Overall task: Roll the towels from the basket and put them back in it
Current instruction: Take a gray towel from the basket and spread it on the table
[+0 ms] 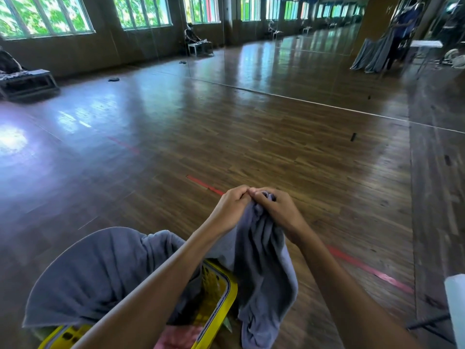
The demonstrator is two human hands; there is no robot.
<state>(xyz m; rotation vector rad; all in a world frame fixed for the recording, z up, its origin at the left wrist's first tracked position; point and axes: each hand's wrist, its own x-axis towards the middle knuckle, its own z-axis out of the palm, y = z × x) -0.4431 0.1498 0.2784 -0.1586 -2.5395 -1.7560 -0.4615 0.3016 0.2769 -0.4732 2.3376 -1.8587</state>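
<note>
Two hands in head view | left hand (230, 207) and right hand (279, 212), knuckles touching, each pinched the top of a grey towel (264, 273) | it hung at the yellow basket (226, 293) right rim | second grey towel (95, 275) draped over the basket's left side

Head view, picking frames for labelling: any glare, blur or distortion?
Head view: bright glare whitens the floor at far left; wide-angle bending curves the edges; the right edge is smeared; left hand, right hand and towel are sharp.
</note>
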